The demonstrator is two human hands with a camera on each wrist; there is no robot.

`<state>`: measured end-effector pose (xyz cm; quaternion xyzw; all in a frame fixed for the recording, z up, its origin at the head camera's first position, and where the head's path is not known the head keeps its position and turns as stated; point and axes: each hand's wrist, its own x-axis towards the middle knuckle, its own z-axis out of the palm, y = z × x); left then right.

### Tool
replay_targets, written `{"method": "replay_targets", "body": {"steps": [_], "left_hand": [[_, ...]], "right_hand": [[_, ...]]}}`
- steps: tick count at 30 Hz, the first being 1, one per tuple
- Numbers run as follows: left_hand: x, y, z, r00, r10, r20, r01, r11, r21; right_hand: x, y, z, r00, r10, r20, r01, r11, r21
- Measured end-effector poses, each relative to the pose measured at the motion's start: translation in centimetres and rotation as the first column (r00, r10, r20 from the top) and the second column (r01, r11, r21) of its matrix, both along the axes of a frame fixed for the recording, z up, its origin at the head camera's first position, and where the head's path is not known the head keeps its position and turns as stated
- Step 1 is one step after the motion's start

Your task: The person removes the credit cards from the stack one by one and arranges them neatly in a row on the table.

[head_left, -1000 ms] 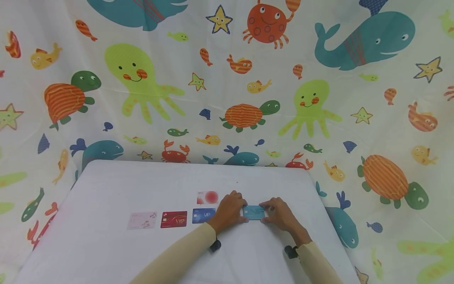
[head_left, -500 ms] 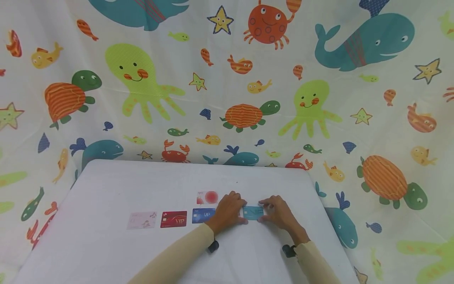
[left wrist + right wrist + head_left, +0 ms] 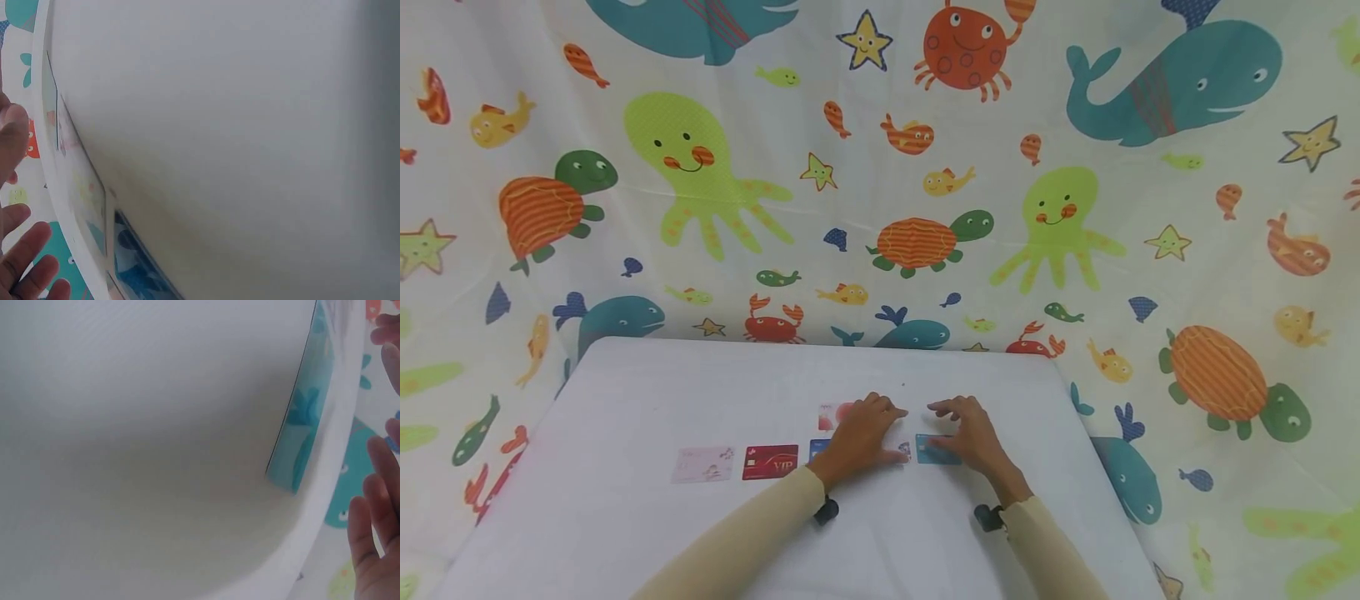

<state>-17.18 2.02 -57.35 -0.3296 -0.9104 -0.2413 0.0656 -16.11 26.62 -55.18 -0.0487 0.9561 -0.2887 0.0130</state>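
Observation:
A teal card (image 3: 931,450) lies flat on the white table, partly covered by the thumb of my right hand (image 3: 976,440). That hand's fingers are spread and hold nothing. My left hand (image 3: 859,437) hovers just to the left, fingers apart with nothing between them. A pale card (image 3: 905,451) shows past the left thumb, mostly hidden under that hand. Behind the left hand, a pink card with a red circle (image 3: 831,416) is partly covered, as is a blue card (image 3: 817,448). In the right wrist view the teal card (image 3: 303,419) lies apart from the fingers (image 3: 375,500).
Further left on the white table (image 3: 625,400) lie a red VIP card (image 3: 771,462) and a pale pink card (image 3: 703,465), in one row with the blue card. Behind the table's far edge hangs a curtain (image 3: 880,192) printed with sea animals.
Both hands have let go of the teal card's ends; it lies on the table. The left hand has drawn away leftward, uncovering part of the pale card, and the right hand has shifted slightly left.

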Motion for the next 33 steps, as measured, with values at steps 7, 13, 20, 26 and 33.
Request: {"method": "replay_targets", "body": {"steps": [7,13,20,26,33], "left_hand": [[-0.3,-2.1,0.5,1.000,0.027,-0.007,-0.027,1.000,-0.003],[-0.7,-3.5,0.3,0.998,0.046,-0.032,-0.047,0.999,-0.011],[-1.0,-5.6,0.1,0.996,0.070,-0.052,-0.070,0.998,-0.008],[-1.1,-7.4,0.1,0.994,0.094,-0.050,-0.094,0.996,0.002],[-1.4,-9.0,0.1,0.988,0.154,-0.005,-0.154,0.987,-0.041]], "right_hand": [[-0.6,-1.8,-0.2,0.999,0.032,-0.016,-0.033,0.999,-0.034],[-1.0,-3.2,-0.3,0.998,0.051,-0.043,-0.053,0.998,-0.031],[-1.6,-4.8,-0.5,0.997,0.061,-0.037,-0.062,0.997,-0.034],[-2.1,-6.0,-0.7,0.997,0.072,-0.024,-0.072,0.997,-0.039],[-2.8,-7.7,-0.8,0.996,0.086,-0.006,-0.086,0.996,-0.032]]}}
